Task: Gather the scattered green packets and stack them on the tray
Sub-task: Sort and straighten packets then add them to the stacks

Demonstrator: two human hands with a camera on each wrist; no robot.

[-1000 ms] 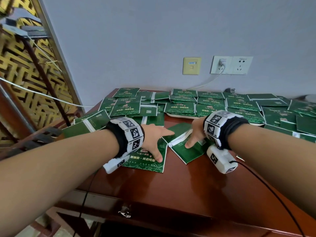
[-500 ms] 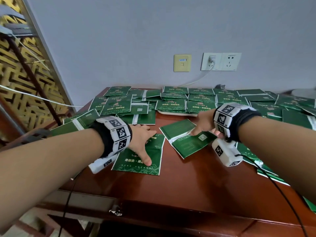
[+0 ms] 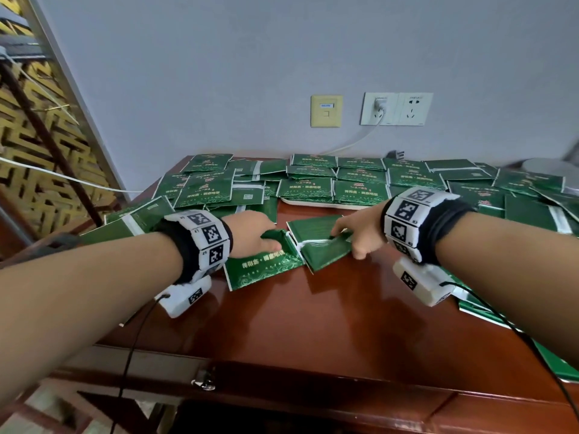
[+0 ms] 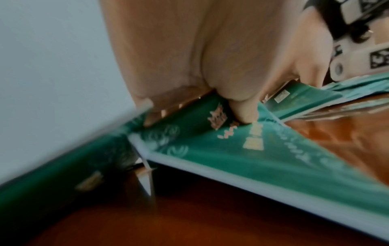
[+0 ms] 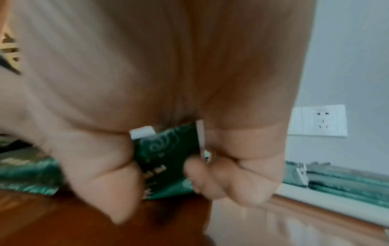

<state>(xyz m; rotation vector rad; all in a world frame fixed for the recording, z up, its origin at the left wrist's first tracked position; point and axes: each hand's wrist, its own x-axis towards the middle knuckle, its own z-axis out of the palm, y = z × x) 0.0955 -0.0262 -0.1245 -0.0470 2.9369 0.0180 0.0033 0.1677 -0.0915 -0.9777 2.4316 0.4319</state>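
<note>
Gripping one green packet each, both hands work near the middle of the brown tabletop [image 3: 329, 321]. The left hand [image 3: 250, 234] has its thumb on top of a packet with gold writing [image 3: 266, 270] and its fingers curled round the far edge, so that edge bends up off the wood. In the left wrist view the thumb [image 4: 244, 109] presses into the green face, and the packet's white edge lifts clear of the tabletop.

The right hand [image 3: 360, 233] pinches a second packet [image 3: 326, 252] — thumb on one side, fingers on the other. This packet is creased at its white strip. In the right wrist view a bit of green with swirls shows between the thumb and the curled fingers [image 5: 221, 176]. The two packets touch in the middle, and one more plain green packet [image 3: 313, 225] lies flat just behind them.

Farther back, near the wall, a white tray [image 3: 316, 203] sits on the tabletop with packets laid on it in rows. Many more green packets [image 3: 206, 191] lie spread on both sides of it — some overlap, some hang off the left edge. On the wall above are a yellow plate [image 3: 326, 110] and a white socket [image 3: 396, 108] with a plug and cord in it
</note>
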